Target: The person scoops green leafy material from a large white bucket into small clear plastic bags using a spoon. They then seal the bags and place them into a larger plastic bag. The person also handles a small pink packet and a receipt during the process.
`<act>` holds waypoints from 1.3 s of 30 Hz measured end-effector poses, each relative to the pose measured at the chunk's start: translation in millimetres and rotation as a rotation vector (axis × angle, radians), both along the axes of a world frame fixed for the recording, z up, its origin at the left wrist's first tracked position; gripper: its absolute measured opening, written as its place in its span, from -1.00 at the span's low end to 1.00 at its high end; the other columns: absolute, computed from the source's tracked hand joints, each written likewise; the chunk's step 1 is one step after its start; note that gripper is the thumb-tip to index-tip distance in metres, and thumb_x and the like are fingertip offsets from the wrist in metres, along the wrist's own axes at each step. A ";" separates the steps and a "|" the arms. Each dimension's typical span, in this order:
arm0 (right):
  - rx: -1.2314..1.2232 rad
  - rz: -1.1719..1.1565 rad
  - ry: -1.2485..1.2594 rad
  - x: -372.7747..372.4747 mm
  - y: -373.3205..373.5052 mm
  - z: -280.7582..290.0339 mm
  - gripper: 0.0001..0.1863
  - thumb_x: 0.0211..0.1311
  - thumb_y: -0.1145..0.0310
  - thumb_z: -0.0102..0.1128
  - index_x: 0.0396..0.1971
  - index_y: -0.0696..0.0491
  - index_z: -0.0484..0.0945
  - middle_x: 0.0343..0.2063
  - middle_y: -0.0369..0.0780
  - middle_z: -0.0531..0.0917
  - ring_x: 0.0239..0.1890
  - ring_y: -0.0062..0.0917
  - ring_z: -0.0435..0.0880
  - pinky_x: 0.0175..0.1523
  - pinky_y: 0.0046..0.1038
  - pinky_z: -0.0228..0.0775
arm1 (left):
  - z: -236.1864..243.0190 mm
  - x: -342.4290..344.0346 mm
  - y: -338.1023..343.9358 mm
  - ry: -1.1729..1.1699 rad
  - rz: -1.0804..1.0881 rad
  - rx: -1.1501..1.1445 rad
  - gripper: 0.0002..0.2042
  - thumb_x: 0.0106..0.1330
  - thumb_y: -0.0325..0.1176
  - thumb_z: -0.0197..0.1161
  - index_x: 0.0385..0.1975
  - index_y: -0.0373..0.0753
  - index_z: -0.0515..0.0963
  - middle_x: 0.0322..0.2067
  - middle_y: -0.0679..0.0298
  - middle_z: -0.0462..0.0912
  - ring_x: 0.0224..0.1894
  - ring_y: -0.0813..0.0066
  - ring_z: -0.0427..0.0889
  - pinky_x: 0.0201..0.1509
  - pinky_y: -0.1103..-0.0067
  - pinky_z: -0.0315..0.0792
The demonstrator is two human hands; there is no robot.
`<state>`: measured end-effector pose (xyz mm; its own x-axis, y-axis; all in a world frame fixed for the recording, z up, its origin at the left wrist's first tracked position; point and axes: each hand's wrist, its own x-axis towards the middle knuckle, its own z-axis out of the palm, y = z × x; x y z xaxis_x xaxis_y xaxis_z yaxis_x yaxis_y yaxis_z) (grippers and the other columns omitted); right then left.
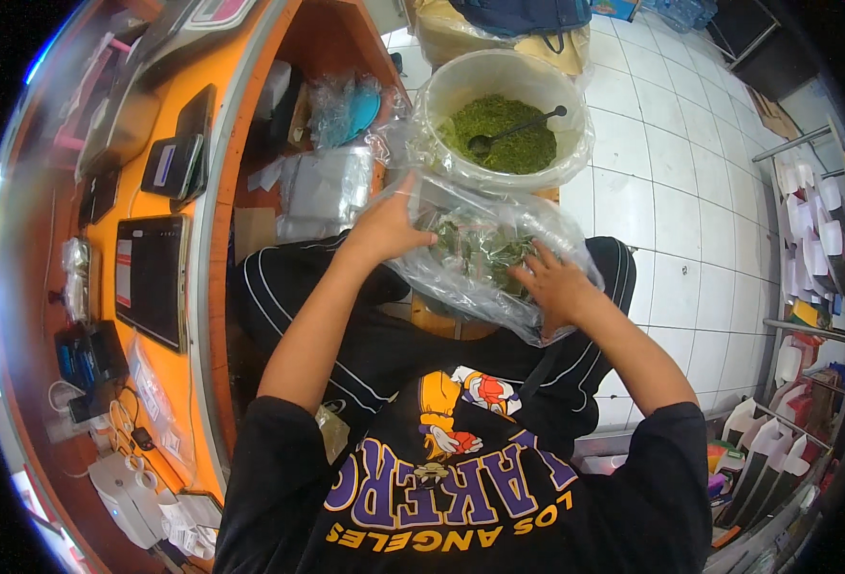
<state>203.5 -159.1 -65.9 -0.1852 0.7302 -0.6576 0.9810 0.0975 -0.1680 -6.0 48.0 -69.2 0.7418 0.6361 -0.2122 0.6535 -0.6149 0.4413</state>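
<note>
A large clear plastic bag lies across my lap, its mouth spread wide. Inside are several small clear packets of dried green leaves. My left hand rests against the bag's left side, thumb and forefinger stretched apart, the thumb tip by the packets. My right hand reaches over the bag's right side with spread fingers touching the packets; whether it pinches one is not visible. Just beyond the bag stands a white tub lined with clear plastic. It holds finely chopped green herb, with a black ladle lying on it.
On my left runs an orange counter with a tablet, phones and cables. Its open shelf holds plastic-wrapped packs and a blue round item. White floor tiles lie to the right, bordered by racks of goods.
</note>
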 end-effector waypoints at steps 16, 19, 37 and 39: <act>0.406 -0.353 0.865 -17.3 10.4 -20.4 -0.51 0.10 0.23 0.26 0.03 0.11 0.48 -0.04 0.00 0.56 0.03 -0.17 0.53 0.16 -0.27 0.33 | 39.4 4.0 -25.5 0.378 -0.381 -0.230 -0.69 0.10 -0.32 0.16 -0.18 -0.27 0.61 -0.20 -0.04 0.64 -0.12 0.02 0.63 -0.01 0.30 0.49; 0.784 -0.925 0.686 9.5 23.7 -34.8 -0.58 0.20 0.25 0.20 -0.01 0.18 0.50 -0.06 -0.03 0.58 -0.02 -0.27 0.57 0.13 -0.33 0.35 | 51.2 10.5 -39.3 0.699 -0.472 -0.180 -0.65 0.14 -0.25 0.17 -0.09 -0.24 0.59 -0.28 -0.05 0.65 -0.12 0.04 0.62 0.00 0.26 0.46; 0.477 -1.315 1.383 -80.6 27.8 51.5 -0.68 0.36 0.18 0.05 -0.34 0.16 0.57 -0.65 -0.36 0.52 -0.65 -0.74 0.43 -0.54 -0.65 0.25 | 75.3 52.7 -49.7 -1.191 0.236 -1.483 -0.65 0.31 -0.46 0.10 0.08 -0.30 0.30 -0.22 0.15 0.52 -0.17 0.35 0.58 -0.07 0.46 0.51; 0.428 -1.399 1.498 -84.6 27.9 48.6 -0.70 0.38 0.21 0.05 -0.38 0.15 0.55 -0.70 -0.39 0.49 -0.73 -0.75 0.37 -0.60 -0.68 0.20 | 70.1 48.9 -48.4 -1.198 0.185 -1.537 -0.57 0.27 -0.51 0.07 0.15 -0.30 0.22 -0.14 0.09 0.52 -0.12 0.27 0.59 -0.02 0.38 0.51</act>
